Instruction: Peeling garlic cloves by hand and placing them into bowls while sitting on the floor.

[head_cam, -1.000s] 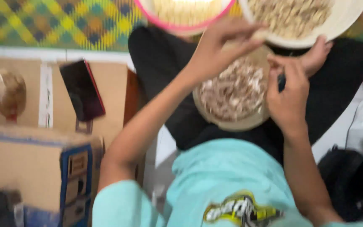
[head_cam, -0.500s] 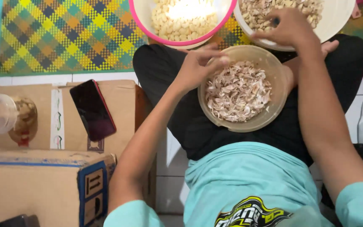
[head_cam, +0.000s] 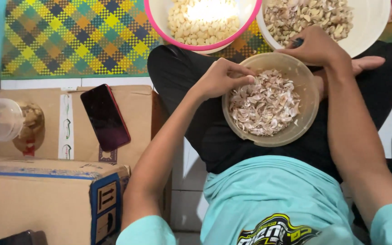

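Peeling is judged to be the step in hand. Over the tan bowl of skins (head_cam: 268, 106) in the lap, a small piece is pinched by the left hand (head_cam: 221, 79) at its nine o'clock rim. The right hand (head_cam: 316, 47), at twelve o'clock, is closed on a dark-handled tool, by the white bowl (head_cam: 368, 27) of unpeeled cloves.

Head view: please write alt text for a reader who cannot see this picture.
A seated person's left hand rests on the rim of a lap bowl of garlic skins, while the right hand reaches into a white bowl of unpeeled cloves. A pink-rimmed bowl holds peeled cloves; a phone lies on a box.
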